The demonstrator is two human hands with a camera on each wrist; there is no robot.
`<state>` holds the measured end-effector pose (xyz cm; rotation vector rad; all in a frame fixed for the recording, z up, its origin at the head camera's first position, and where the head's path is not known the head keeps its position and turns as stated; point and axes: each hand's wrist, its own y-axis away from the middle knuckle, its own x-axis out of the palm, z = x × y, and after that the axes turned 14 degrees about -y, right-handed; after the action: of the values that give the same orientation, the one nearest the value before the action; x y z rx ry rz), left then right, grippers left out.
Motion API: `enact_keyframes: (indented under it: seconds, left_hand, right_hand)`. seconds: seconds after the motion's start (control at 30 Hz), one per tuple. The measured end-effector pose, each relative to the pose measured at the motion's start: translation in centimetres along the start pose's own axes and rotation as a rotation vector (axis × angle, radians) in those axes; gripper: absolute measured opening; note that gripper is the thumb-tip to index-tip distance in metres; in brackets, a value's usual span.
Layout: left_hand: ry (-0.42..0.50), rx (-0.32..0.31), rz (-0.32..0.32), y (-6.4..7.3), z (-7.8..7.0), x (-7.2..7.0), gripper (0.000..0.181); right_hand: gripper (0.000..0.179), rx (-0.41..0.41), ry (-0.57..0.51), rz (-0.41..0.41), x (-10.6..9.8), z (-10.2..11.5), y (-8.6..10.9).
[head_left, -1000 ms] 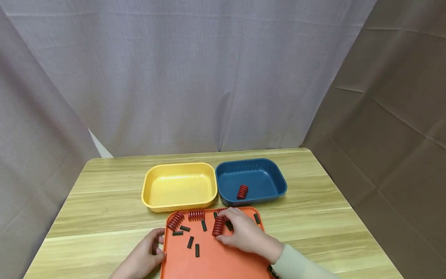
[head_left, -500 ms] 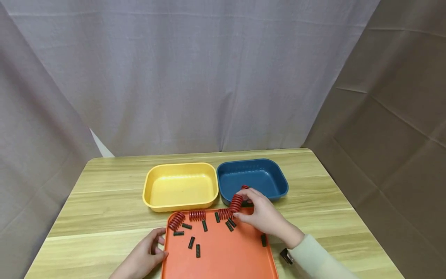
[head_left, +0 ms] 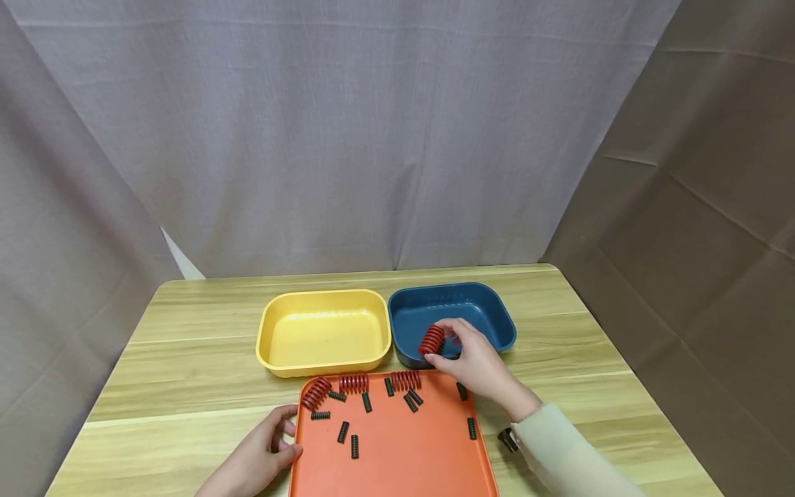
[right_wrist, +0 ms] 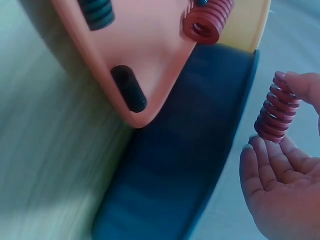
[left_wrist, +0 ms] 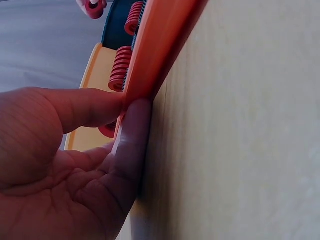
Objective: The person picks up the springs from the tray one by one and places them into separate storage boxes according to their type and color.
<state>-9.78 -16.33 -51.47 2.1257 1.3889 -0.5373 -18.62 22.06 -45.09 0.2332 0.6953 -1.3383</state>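
Between the thumb and fingertips of my right hand (head_left: 475,366), a thick red coil spring (head_left: 431,340) is pinched, over the front part of the blue tub (head_left: 491,304). The right wrist view shows that spring (right_wrist: 278,110) held by its two ends. My left hand (head_left: 263,445) grips the left rim of the orange tray (head_left: 397,476), thumb and fingers at its edge (left_wrist: 145,70). Along the tray's far side lie red springs, among them one at the corner (head_left: 317,393), one in the middle (head_left: 353,384) and one further right (head_left: 406,380).
Several small dark springs, such as this one (head_left: 355,446), are scattered on the tray. A yellow tub (head_left: 273,366) stands left of the blue one, both just beyond the tray. Grey curtain (head_left: 397,138) hangs behind the wooden table (head_left: 590,386).
My right hand has carried the red spring from above the tray, up and right, to over the blue tub. The left hand stays at the tray's rim.
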Motion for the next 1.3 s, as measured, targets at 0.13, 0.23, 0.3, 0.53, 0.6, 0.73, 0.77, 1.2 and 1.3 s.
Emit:
enact_keyframes:
  seconds: [0.13, 0.23, 0.3, 0.53, 0.6, 0.73, 0.77, 1.2, 1.3]
  left_hand:
    - [0.001, 0.001, 0.003, 0.0, 0.0, 0.0, 0.057]
    - [0.002, -0.001, 0.003, 0.0, 0.1, 0.0, 0.057]
    - [0.002, -0.002, 0.002, 0.1, 0.1, 0.0, 0.057]
    - [0.046, -0.014, 0.016, 0.0, 0.1, -0.1, 0.059]
    - [0.063, -0.011, 0.025, 0.0, 0.2, -0.1, 0.06]
    - [0.073, -0.002, 0.032, 0.0, 0.3, -0.1, 0.06]
    - [0.072, -0.001, 0.033, 0.0, 0.4, -0.1, 0.06]
    - [0.085, 0.002, 0.034, -0.1, 0.4, -0.1, 0.061]
    - [0.082, 0.005, 0.029, 0.0, 0.3, -0.1, 0.06]
  right_hand:
    - [0.058, 0.023, 0.013, -0.02, 0.2, -0.7, -0.7]
    - [0.058, 0.048, 0.012, -0.025, 0.4, -1.1, -1.3]
    - [0.058, 0.068, 0.007, -0.026, 0.6, -1.3, -1.7]
    - [0.055, 0.09, 0.036, -0.019, 1.3, -1.7, -2.6]
    - [0.055, 0.084, 0.047, -0.027, 1.5, -1.7, -2.7]
    - [0.054, 0.087, 0.052, -0.041, 1.8, -1.8, -2.8]
    - [0.054, 0.09, 0.052, -0.046, 1.9, -1.8, -2.9]
    - [0.053, 0.141, 0.102, -0.044, 2.3, -2.2, -3.7]
    - [0.053, 0.142, 0.111, -0.043, 2.3, -2.4, -3.8]
